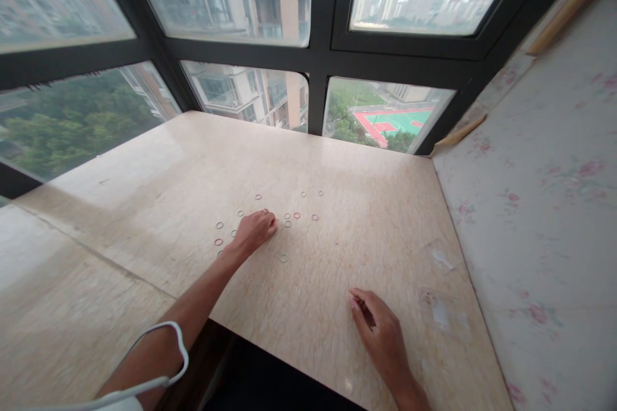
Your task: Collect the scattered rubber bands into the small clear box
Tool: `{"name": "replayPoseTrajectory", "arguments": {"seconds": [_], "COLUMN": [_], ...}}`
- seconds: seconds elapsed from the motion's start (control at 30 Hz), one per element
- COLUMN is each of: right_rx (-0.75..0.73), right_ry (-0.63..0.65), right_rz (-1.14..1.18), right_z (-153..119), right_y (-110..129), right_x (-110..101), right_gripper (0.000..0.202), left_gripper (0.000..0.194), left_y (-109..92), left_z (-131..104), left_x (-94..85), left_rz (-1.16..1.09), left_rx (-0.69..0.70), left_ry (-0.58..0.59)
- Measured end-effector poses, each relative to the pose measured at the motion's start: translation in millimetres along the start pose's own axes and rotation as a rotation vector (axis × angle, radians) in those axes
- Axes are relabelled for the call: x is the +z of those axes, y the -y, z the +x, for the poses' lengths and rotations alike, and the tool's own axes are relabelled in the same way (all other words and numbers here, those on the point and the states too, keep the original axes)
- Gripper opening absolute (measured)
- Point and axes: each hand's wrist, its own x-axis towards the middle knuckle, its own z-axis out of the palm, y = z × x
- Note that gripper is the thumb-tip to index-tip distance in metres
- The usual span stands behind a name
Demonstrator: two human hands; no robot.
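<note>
Several small thin rings lie scattered on the pale marble-look surface, among them a red ring (297,215), a dark red ring (218,242) and a greenish ring (283,258). Among them, my left hand (254,231) is closed, knuckles up, with a finger ring on it. At its fingertips a bit of a thin pale ring (276,219) shows, seemingly pinched. My right hand (383,331) rests nearer the front edge, apart from the rings. Its fingers are curled, thumb against the index finger; whether anything is inside is hidden.
Two clear plastic packets (439,311) with white labels lie to the right, beside the flowered wall (535,237). Dark-framed windows (318,58) bound the far side. A white cord (180,340) loops over my left forearm. A seam crosses the surface at left.
</note>
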Motion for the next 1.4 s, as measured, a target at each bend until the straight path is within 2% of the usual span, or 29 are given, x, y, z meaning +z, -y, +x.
{"name": "replayPoseTrajectory", "arguments": {"seconds": [0.13,0.4,0.53,0.6,0.77,0.87,1.0,1.2,1.4], "right_rx": [0.005,0.016,0.017,0.017,0.03,0.052,0.065,0.086,0.09], "right_ry": [0.004,0.014,0.014,0.013,0.016,0.027,0.021,0.0,-0.032], "right_rz": [-0.003,-0.001,0.005,0.006,0.015,0.032,0.059,0.08,0.089], "right_z": [-0.2,-0.5,0.0,0.4,2.5,4.2,5.8,6.2,7.5], "right_y": [0.3,-1.7,-0.9,0.6,5.2,7.0,8.0,8.9,9.5], "right_x": [-0.2,0.8,0.0,-0.7,-3.0,-4.3,-5.6,-5.9,-4.9], "right_gripper": [0.022,0.024,0.025,0.025,0.026,0.025,0.026,0.024,0.019], "left_gripper": [0.025,0.016,0.011,0.01,0.02,0.024,0.022,0.024,0.018], "left_y": [6.9,16.8,18.8,15.4,-9.8,-31.2,-58.1,-90.6,-127.2], "left_z": [-0.3,3.9,2.1,-2.8,-19.7,-26.6,-30.6,-35.7,-39.4], "left_x": [-6.3,-14.4,-12.8,-13.0,-25.7,-37.2,-46.4,-56.5,-69.7], "left_rz": [-0.014,-0.056,-0.216,-0.44,-1.449,-1.818,-1.988,-2.142,-2.089], "left_rx": [0.026,-0.018,-0.045,-0.073,-0.211,-0.214,-0.179,-0.162,-0.092], "left_ry": [0.06,0.176,0.146,0.119,0.139,0.097,0.077,0.136,0.165]}}
